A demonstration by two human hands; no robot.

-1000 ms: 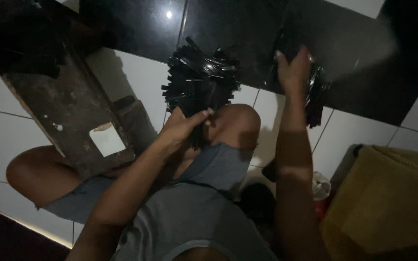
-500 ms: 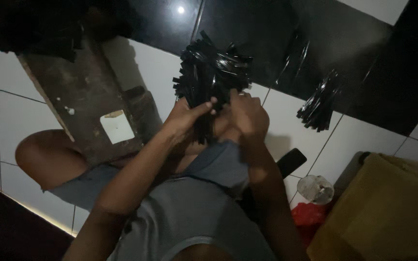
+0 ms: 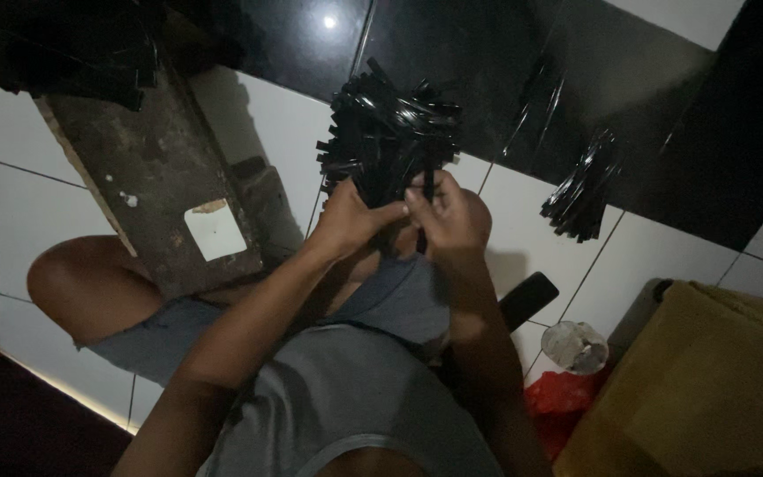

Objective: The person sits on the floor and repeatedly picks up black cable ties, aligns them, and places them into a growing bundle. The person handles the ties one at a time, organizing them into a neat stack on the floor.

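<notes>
I sit on a tiled floor with a thick bundle of glossy black strips (image 3: 389, 132) fanned out above my knee. My left hand (image 3: 352, 216) grips the bundle at its lower end. My right hand (image 3: 446, 216) is closed around the same lower end from the right, fingers pinching one strip against the bundle. A smaller bunch of black strips (image 3: 580, 190) lies apart on the floor to the right, untouched.
A worn dark wooden board (image 3: 147, 177) with a pale paper patch (image 3: 214, 230) lies to the left, with a dark heap (image 3: 55, 44) at its far end. A black phone-like object (image 3: 527, 296), a small clear cup (image 3: 574, 344), a red bag (image 3: 558, 397) and a yellow-brown cloth (image 3: 708, 380) sit to the right.
My right hand came back from the small bunch on the right and closed on the lower end of the big bundle. The left hand kept its hold.
</notes>
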